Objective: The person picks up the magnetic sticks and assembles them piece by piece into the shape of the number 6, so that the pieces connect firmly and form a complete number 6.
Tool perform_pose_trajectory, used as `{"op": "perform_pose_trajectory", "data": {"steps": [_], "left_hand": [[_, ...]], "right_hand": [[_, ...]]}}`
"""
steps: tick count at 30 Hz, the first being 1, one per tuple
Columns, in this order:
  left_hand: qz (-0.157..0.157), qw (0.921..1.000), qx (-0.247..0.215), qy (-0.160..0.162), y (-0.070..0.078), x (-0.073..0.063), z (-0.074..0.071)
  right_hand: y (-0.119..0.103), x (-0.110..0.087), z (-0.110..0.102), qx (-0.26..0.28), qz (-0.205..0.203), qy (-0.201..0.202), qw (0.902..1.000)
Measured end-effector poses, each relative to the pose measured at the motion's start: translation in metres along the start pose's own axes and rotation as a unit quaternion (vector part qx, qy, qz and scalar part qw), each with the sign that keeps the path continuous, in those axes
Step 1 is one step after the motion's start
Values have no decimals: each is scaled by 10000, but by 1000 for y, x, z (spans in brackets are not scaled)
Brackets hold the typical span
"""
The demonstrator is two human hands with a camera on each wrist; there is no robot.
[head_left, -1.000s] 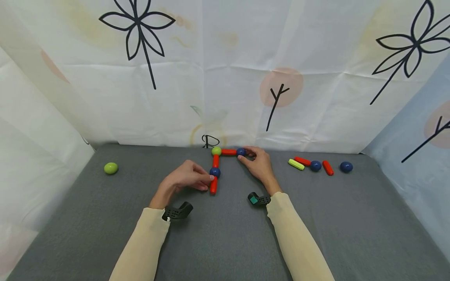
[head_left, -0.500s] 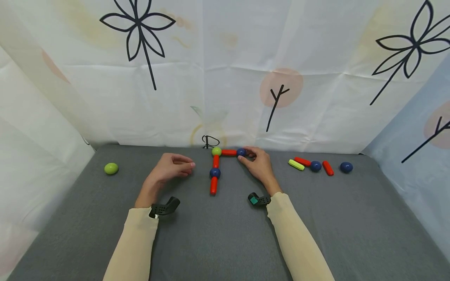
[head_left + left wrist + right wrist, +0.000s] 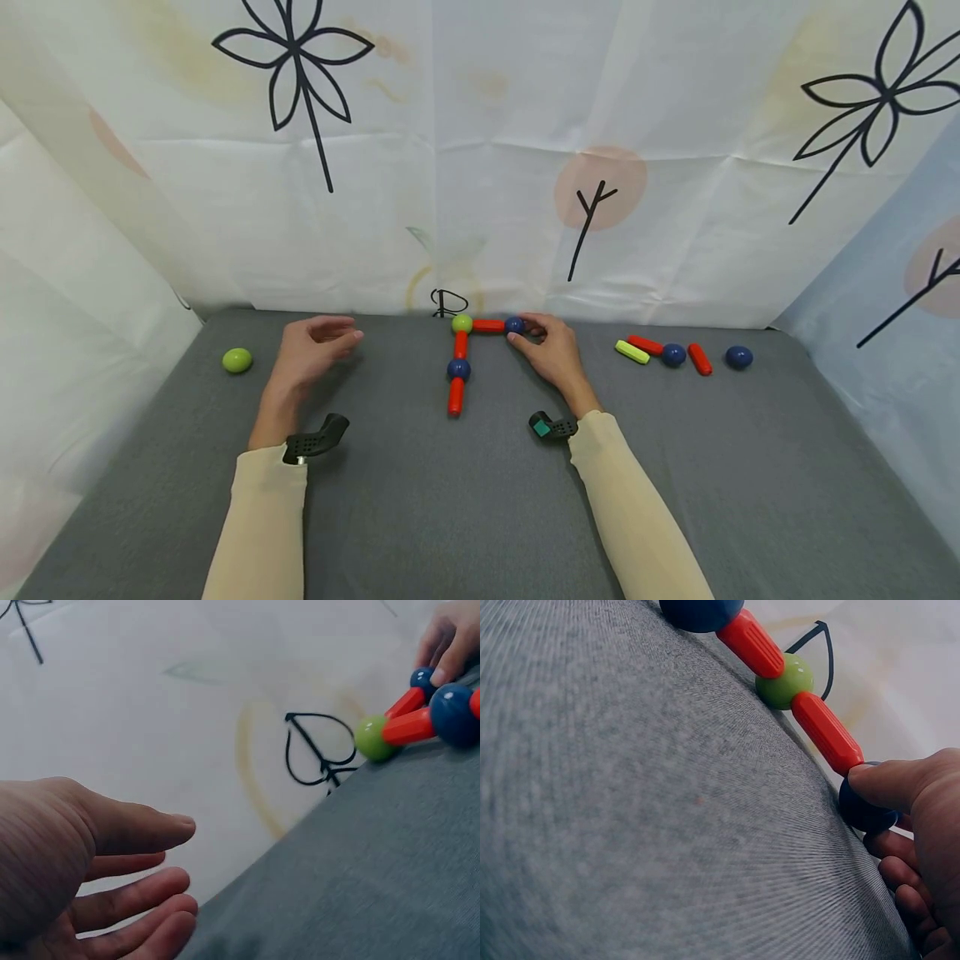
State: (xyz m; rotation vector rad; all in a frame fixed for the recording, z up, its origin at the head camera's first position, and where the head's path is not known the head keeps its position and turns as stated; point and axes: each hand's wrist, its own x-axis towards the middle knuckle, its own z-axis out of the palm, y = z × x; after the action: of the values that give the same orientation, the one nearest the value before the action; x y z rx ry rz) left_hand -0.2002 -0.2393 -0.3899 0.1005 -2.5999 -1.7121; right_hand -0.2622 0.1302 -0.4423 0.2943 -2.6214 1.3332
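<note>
An L-shaped chain of toy balls and rods lies at the table's far edge. Its corner is a green ball (image 3: 462, 323); a red rod (image 3: 489, 326) runs right from it to a blue ball (image 3: 513, 326). Toward me, a second red rod (image 3: 461, 344), a blue ball (image 3: 458, 369) and a third red rod (image 3: 456, 397) follow in line. My right hand (image 3: 553, 354) pinches the end blue ball between thumb and fingers, as the right wrist view also shows. My left hand (image 3: 306, 354) holds nothing, its fingers loosely bent, between the chain and a loose green ball (image 3: 237, 360).
Right of the chain lie a yellow-green rod (image 3: 632, 352), a red rod (image 3: 646, 344), a blue ball (image 3: 673, 355), another red rod (image 3: 700, 358) and a farther blue ball (image 3: 738, 357). A printed white cloth (image 3: 495, 208) hangs behind the grey table (image 3: 465, 508).
My left hand has let go of the chain's near red rod and moved left toward the loose green ball. The right hand and the chain stay where they were.
</note>
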Motion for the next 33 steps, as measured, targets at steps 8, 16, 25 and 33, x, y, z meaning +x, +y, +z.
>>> {"op": "perform_pose_trajectory", "data": {"steps": [8, 16, 25, 33], "left_hand": [[121, 9941, 110, 1071, -6, -4, -14], [259, 9618, 9, 2726, -12, -6, -26], [33, 9249, -91, 3801, -26, -8, -37], [-692, 9210, -74, 3834, -34, -10, -39]], "right_hand": [[1, 0, 0, 35, 3, 13, 10000], [2, 0, 0, 48, -20, 19, 10000], [1, 0, 0, 11, -34, 12, 10000], [1, 0, 0, -8, 24, -11, 10000]]}}
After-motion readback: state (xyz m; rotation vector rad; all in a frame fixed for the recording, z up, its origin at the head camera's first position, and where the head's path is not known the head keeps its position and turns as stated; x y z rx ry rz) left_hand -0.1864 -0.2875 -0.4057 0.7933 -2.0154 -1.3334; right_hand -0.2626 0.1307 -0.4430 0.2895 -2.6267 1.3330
